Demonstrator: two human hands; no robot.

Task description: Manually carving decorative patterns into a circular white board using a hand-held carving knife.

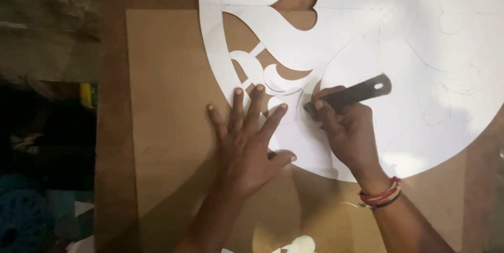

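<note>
L hand [248,145] lies flat w/ fingers spread wide, palm down, fingertips pressing the near-left edge of the sheet [399,58], thumb stretched right onto its near rim; it grips nothing. R hand [344,129] is closed around a dark knife [353,94], held like a pen, its tip down on the sheet just right of the L fingertips; the handle slants up & right, w/ a hole near its far end. The sheet is a big white round piece, filling the far-right of the view & running off the top and right edges. Its left part has cutouts [296,6] already open: a heart shape far up, curved bands & small openings nearer the L fingers, brown showing through. The right part is uncut, w/ faint pencil curves & straight lines. Under it sits a tan board [168,100], on a darker brown table [113,127]. R wrist wears red & dark bangles [379,198]. A small white scrap [299,244] lies at the near edge, betw. the two forearms. Far left is dim clutter; can't tell what it is.
</note>
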